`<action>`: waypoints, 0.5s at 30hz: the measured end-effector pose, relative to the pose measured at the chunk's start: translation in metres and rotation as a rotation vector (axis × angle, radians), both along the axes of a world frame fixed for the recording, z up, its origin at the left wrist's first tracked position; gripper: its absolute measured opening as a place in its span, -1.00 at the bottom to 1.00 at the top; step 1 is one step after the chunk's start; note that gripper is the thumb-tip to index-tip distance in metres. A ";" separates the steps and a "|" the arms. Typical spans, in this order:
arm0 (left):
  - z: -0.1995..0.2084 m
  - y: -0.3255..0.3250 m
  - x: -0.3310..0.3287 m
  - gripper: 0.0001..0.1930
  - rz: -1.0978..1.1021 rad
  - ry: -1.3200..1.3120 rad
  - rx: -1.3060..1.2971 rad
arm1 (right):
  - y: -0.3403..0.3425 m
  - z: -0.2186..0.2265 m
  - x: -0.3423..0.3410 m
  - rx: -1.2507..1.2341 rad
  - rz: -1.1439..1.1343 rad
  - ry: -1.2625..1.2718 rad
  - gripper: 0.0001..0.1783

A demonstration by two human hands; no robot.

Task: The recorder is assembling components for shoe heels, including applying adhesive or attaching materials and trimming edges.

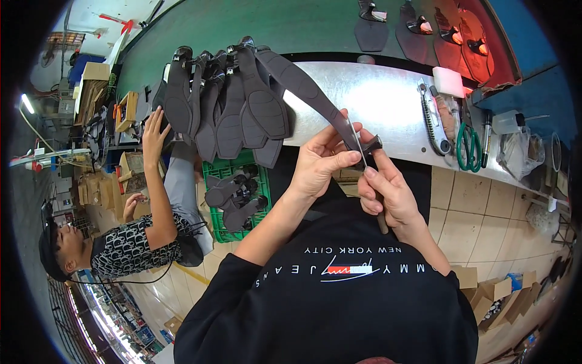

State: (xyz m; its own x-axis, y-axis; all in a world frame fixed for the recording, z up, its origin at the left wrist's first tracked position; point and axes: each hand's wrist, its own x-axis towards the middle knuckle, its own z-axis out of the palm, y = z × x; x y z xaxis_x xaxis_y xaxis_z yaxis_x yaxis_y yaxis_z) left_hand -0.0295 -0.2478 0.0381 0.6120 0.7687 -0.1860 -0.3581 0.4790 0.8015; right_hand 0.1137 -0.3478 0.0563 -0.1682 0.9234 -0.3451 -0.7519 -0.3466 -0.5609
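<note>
My left hand (pixel 324 159) is closed on a dark grey shoe sole (pixel 303 85) with a black heel (pixel 371 144) at its near end. The sole slants up to the left, its toe end over a pile of similar soles. My right hand (pixel 391 191) is closed round a thin knife (pixel 382 224) with a brownish handle. Its narrow silver blade lies along the sole's edge beside the heel, between both thumbs. Fingers partly hide the heel and the knife's middle. Several heeled soles (pixel 227 115) hang over the bench edge to the left.
A metal bench (pixel 364 91) carries a utility knife (pixel 431 118), green-handled scissors (pixel 468 145), a marker (pixel 487 139) and a white foam block (pixel 448 82). Heeled soles glow red (pixel 448 45) on the green belt (pixel 254 24). A green crate (pixel 212 176) holds more. A co-worker (pixel 133 242) reaches in at left.
</note>
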 end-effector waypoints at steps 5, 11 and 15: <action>0.000 0.005 -0.006 -0.25 -0.008 0.021 0.077 | 0.007 -0.011 0.003 -0.040 -0.036 -0.036 -0.49; 0.024 0.016 -0.025 -0.31 0.016 0.093 0.202 | 0.007 -0.010 0.041 0.174 -0.194 0.105 -0.40; 0.036 0.036 -0.039 -0.37 0.301 0.139 0.472 | 0.005 -0.010 0.054 0.177 -0.279 -0.048 -0.38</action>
